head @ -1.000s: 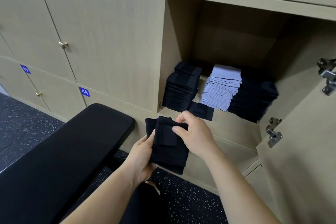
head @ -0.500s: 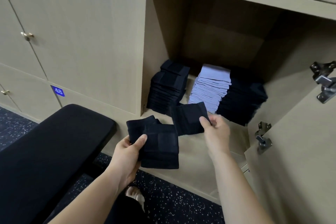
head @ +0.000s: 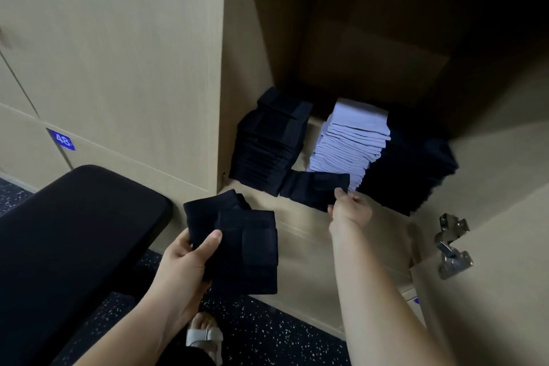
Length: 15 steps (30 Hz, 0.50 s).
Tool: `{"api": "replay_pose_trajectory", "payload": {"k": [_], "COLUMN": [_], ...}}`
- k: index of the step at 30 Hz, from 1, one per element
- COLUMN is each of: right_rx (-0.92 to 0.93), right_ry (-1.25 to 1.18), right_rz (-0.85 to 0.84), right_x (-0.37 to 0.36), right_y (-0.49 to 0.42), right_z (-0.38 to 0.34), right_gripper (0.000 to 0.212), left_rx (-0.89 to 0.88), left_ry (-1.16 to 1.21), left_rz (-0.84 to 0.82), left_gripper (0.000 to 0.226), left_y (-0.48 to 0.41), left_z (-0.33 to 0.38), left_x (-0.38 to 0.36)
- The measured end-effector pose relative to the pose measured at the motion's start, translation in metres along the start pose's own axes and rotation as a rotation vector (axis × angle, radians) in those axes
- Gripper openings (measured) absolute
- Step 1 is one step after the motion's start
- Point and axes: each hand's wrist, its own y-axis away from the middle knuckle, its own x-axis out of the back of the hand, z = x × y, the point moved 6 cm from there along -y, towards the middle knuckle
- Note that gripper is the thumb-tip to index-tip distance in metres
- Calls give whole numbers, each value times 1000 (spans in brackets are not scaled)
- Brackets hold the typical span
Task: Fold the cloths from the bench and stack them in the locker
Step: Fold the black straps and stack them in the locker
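— Hands: what's in them?
— My left hand (head: 184, 264) grips folded dark cloths (head: 246, 249) just outside the locker (head: 246, 38); my right hand (head: 350, 209) pinches a single dark cloth (head: 312, 187) at the locker's front edge.

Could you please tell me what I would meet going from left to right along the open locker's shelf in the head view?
Stack of black folded cloths → stack of pale lilac folded cloths → stack of dark navy folded cloths. The black cloth in the right hand overlaps them, so I omit it.
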Motion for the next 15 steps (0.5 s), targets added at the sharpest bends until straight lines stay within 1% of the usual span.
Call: {"api": "replay_pose_trajectory", "payload": {"k": [6,8,11,12,15], "right_rx": [65,136,255,295,403], "right_ry": [34,132,360,429,547], "right_rz": [-8,-18,-28,-33,-54], "right_x": [-15,-17,-14,-13,-9], "right_y": [-6,-7,-5,-3,4], "right_z": [6,8,4,2,-4], "right_gripper": [21,24,13,14,14], "left_rx": [-3,-10,-15,-17,-24], "left_ry": [-19,-26,-29,-28,-16], "left_rz": [-22,-24,-20,-19,-15], "left_gripper": [23,23,23,24,25], "left_y": [-4,-4,-2,-1,4], "left_z": [-3,-4,-2,-2,2], "left_x": [6,7,10,10,12]}}
